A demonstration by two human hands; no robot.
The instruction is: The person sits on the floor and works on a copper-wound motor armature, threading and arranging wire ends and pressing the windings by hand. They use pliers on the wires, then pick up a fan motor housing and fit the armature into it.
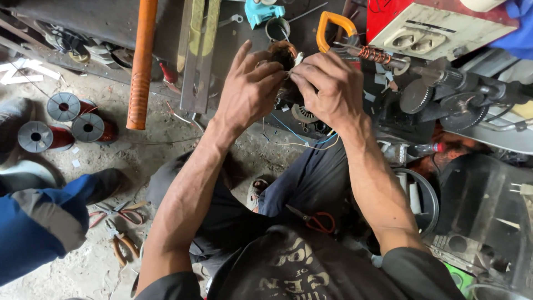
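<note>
cluttered workshop floor, left hand (251,89) and right hand (327,89), each grip pinched tight on small motor coil (285,55)

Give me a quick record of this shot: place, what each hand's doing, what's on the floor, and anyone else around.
Place: cluttered workshop, dirt floor
Left hand: grips a dark wound coil
Right hand: pinches the same coil from the other side
Lap: red-handled scissors
Floor, left: three wire spools, pliers
Right: winding machine with copper coil on its shaft
Others: a blue sleeve at the left edge
</note>
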